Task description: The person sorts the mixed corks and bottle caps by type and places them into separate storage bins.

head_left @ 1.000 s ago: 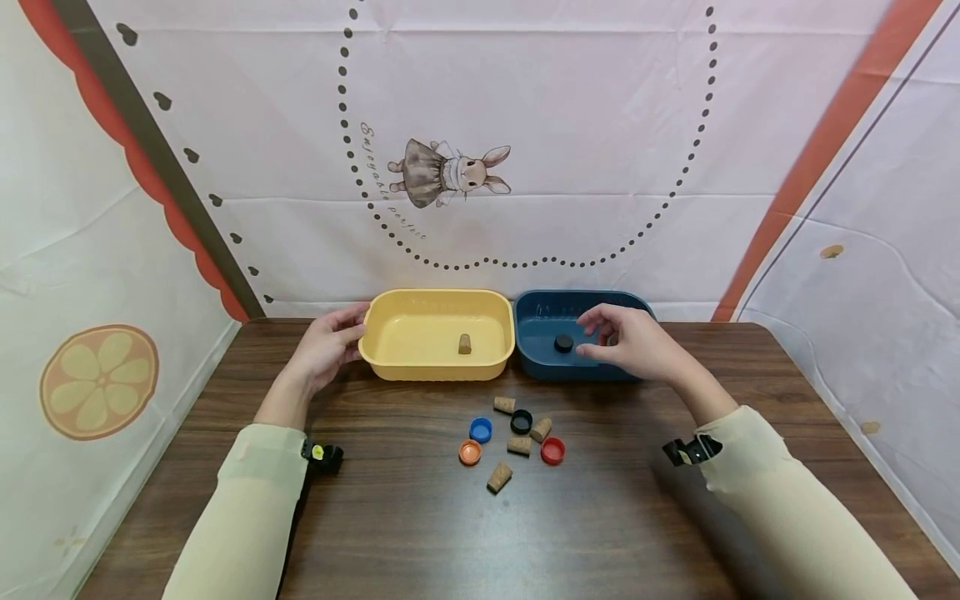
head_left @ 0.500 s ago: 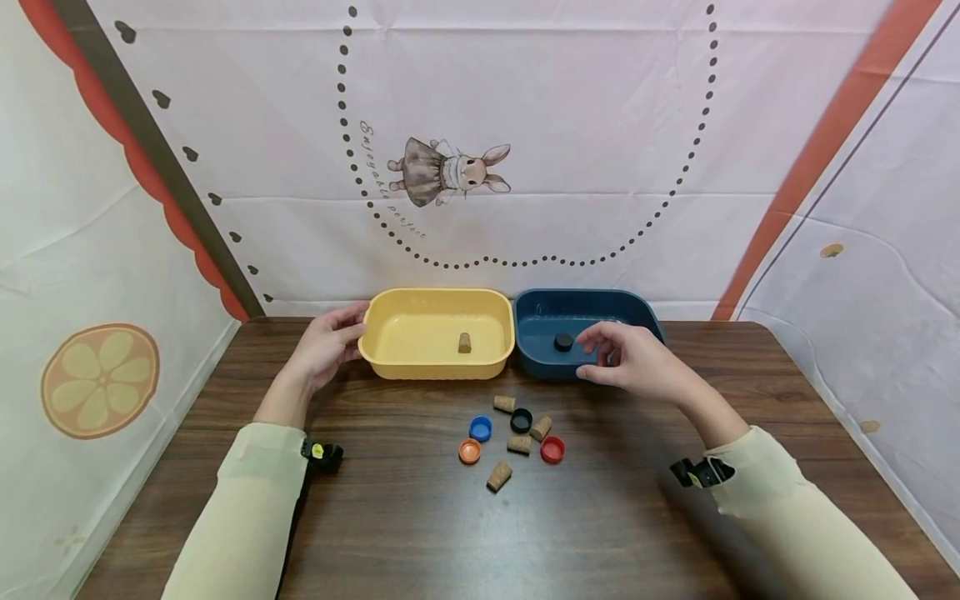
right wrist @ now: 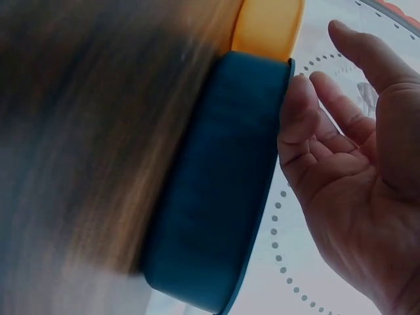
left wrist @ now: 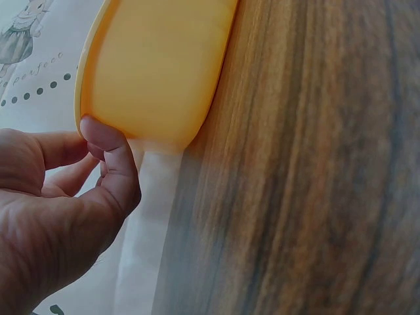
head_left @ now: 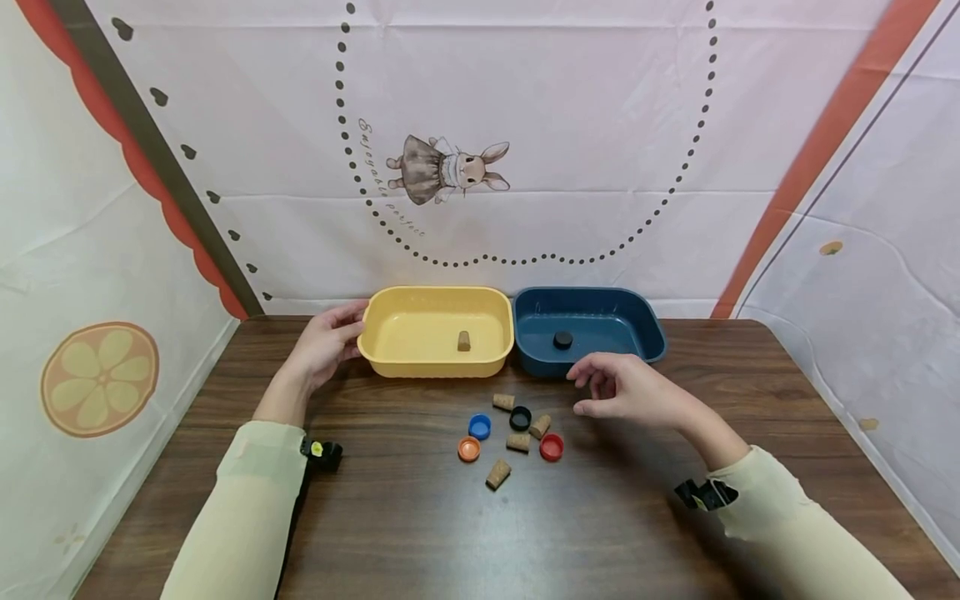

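My left hand (head_left: 324, 343) grips the left rim of a yellow plastic basin (head_left: 420, 370); in the left wrist view the thumb and fingers pinch the basin's edge (left wrist: 151, 72). One cork (head_left: 464, 341) stands inside it. Beside it is a dark blue basin (head_left: 615, 321) holding a black bottle cap (head_left: 562, 340). My right hand (head_left: 626, 390) hovers in front of the blue basin's near wall, fingers loosely bent and holding nothing. In the right wrist view thumb and fingers are spread apart beside the blue basin (right wrist: 216, 164).
Several corks (head_left: 498, 474) lie on the wooden table (head_left: 390, 517) between the hands. Among them are a blue cap (head_left: 479, 427), an orange cap (head_left: 468, 449), a black cap (head_left: 520, 418) and a red cap (head_left: 551, 447). A patterned cloth wall (head_left: 600, 125) rises right behind the basins.
My right hand has drawn back from over the blue basin toward me, to its near side. The left hand keeps its hold on the yellow basin.
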Demonstrator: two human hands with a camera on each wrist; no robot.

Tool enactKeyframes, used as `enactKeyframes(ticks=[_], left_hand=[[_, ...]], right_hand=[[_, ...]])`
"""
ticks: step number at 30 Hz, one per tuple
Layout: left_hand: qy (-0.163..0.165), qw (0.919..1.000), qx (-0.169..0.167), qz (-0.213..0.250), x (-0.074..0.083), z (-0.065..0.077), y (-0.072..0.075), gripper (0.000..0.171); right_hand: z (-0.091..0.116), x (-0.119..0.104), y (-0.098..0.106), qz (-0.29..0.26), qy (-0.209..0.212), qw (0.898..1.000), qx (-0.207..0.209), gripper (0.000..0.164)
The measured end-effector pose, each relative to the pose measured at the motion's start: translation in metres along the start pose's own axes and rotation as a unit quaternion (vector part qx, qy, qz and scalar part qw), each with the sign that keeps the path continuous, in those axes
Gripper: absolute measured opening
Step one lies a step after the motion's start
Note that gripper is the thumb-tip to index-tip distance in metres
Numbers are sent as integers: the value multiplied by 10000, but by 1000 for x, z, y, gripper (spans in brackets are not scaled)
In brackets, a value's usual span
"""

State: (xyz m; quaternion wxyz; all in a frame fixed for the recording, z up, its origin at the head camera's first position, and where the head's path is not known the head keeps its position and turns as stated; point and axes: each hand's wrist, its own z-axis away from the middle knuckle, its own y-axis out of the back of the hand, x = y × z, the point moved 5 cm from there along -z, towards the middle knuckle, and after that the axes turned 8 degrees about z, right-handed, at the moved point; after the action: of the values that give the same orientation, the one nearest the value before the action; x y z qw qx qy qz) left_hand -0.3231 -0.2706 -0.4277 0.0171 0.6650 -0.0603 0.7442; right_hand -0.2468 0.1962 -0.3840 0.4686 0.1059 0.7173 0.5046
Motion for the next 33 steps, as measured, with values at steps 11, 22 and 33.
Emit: enactKeyframes(ticks=[11, 22, 33], left_hand=[[-34, 10000, 8, 18, 1, 0, 1, 54], [-50, 10000, 20, 12, 1, 0, 0, 53], [-28, 10000, 29, 34, 1, 1, 0, 54]], right_hand=[[4, -1, -21, -183, 216, 9973, -681, 40], [3, -4, -40, -422, 334, 9914, -1193, 36], [0, -9, -54, -346, 534, 9864, -1515, 33]])
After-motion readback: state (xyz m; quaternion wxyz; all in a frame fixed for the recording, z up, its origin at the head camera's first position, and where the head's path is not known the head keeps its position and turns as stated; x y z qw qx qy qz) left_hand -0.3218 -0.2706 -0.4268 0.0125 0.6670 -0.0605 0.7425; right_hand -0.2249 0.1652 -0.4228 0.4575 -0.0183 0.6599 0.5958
